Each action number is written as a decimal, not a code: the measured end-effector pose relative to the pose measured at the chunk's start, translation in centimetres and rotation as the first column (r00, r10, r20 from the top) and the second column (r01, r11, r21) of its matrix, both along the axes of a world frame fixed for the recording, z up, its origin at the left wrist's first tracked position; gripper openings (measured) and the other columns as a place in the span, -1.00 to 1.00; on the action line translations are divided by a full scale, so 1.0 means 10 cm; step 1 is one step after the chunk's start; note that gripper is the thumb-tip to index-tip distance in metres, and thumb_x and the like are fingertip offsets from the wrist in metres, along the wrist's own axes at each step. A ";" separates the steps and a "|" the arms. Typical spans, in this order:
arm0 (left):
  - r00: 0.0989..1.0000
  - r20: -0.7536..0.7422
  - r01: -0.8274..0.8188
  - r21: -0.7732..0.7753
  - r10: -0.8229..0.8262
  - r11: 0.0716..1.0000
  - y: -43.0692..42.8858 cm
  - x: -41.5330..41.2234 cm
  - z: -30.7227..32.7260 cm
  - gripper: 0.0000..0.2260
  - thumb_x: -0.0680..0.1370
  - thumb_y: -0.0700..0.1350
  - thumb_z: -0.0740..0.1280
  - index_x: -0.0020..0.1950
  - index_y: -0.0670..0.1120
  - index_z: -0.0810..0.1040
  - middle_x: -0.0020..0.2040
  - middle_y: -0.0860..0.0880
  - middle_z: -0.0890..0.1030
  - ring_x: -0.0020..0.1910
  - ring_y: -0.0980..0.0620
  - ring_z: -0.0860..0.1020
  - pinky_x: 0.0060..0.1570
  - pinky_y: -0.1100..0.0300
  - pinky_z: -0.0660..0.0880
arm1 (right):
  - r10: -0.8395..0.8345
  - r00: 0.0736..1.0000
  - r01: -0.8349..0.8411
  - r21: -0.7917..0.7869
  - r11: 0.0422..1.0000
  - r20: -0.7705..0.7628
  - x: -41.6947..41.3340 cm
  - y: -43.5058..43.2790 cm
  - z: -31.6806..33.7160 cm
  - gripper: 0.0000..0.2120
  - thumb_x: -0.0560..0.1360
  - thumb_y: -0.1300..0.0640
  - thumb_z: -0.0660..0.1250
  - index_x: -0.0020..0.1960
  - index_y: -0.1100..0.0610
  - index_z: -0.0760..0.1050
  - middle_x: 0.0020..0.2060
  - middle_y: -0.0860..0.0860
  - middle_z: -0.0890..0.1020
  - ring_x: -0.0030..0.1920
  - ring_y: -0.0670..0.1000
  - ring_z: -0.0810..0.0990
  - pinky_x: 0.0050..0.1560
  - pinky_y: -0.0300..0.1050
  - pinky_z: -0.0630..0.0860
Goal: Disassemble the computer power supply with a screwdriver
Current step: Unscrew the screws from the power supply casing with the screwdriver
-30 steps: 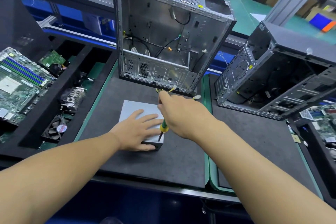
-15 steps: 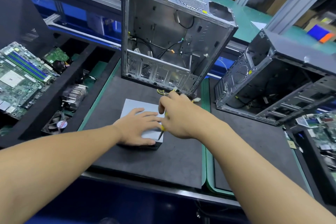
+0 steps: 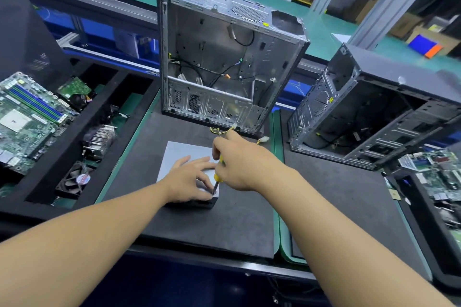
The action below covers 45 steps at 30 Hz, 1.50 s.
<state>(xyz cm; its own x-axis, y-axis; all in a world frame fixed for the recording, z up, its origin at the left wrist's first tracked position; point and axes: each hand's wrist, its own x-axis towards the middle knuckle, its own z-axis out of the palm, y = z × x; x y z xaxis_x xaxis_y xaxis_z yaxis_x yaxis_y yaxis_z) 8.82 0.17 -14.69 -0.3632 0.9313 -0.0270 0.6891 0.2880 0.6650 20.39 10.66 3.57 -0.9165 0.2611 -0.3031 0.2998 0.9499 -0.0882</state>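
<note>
We judge the power supply (image 3: 184, 154) stiff and slick: left hand (image 3: 188, 178) presses it flat, right hand (image 3: 240, 161) grips the screwdriver (image 3: 217, 178).

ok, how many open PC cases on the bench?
2. The upright case stands behind the power supply; the tipped case lies on the right mat. The dark block at far left may be a third: cannot tell.

Left arm (image 3: 87, 239) and right arm (image 3: 336, 227) bare to frame edge. Left hand (image 3: 185, 177), right hand (image 3: 244, 164) bare too.
</note>
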 end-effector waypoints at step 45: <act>0.087 0.546 -0.832 -0.421 0.834 0.362 -2.05 -1.44 0.95 -0.45 0.68 0.22 -0.09 0.41 -0.12 0.39 0.52 -0.22 0.27 0.37 -0.11 0.35 0.33 -0.03 0.24 | 0.036 0.980 -0.053 -0.082 0.995 -0.195 -1.24 -0.40 0.03 -0.92 0.54 0.14 0.19 -0.06 -0.03 0.40 -0.11 -0.10 0.42 -0.17 -0.02 0.50 -0.16 -0.03 0.50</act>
<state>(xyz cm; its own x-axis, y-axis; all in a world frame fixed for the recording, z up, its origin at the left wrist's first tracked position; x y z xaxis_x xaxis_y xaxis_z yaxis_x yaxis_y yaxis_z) -5.53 -20.36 -5.22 -0.7914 0.0459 -0.6095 -0.5441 0.4013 0.7368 7.96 6.62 3.85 -0.9701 0.1994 -0.1387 0.2267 0.9481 -0.2231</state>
